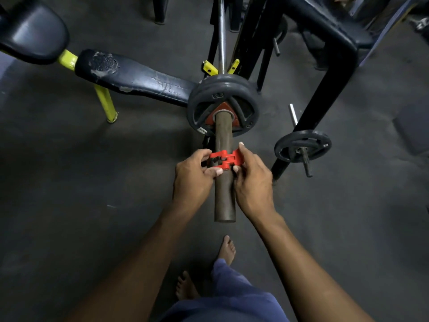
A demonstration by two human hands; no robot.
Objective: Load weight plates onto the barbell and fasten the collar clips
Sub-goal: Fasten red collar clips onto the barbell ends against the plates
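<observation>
Your fingers (pixel 241 147) on both sides pinch the red clip (pixel 226 159), which sits around the bar's sleeve (pixel 224 189). Going by size: the bench (pixel 139 77) lies far left, the dark plates (pixel 222 103) sit loaded further up the sleeve, apart from the clip, your left hand (pixel 193 175) and right hand (pixel 251 180) grip its two ends.
</observation>
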